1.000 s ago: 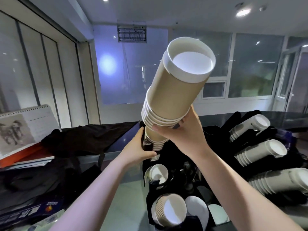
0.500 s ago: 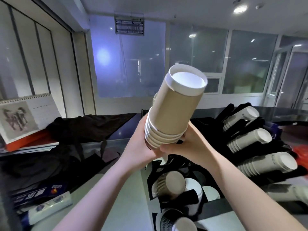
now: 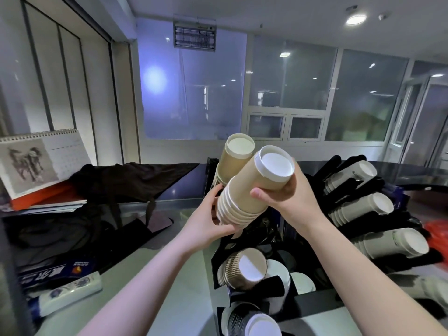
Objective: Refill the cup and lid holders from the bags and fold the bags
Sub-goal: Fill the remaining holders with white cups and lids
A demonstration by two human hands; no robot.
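- Cup stack (image 3: 252, 190), bases up, is gripped by the right hand (image 3: 288, 195) near its top.
- Left hand (image 3: 208, 221) grasps the rims, apparently guiding them toward the black holder (image 3: 242, 238).

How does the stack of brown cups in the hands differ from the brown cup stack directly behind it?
The held stack of brown cups is gripped by the right hand and the left hand; the rear brown stack sits in the black holder, with no hand plainly gripping it. The held stack leans right, while the rear one stands more upright. The held stack's base looks whiter, the rear one's cream. Both are nested paper cups, bases facing the camera.
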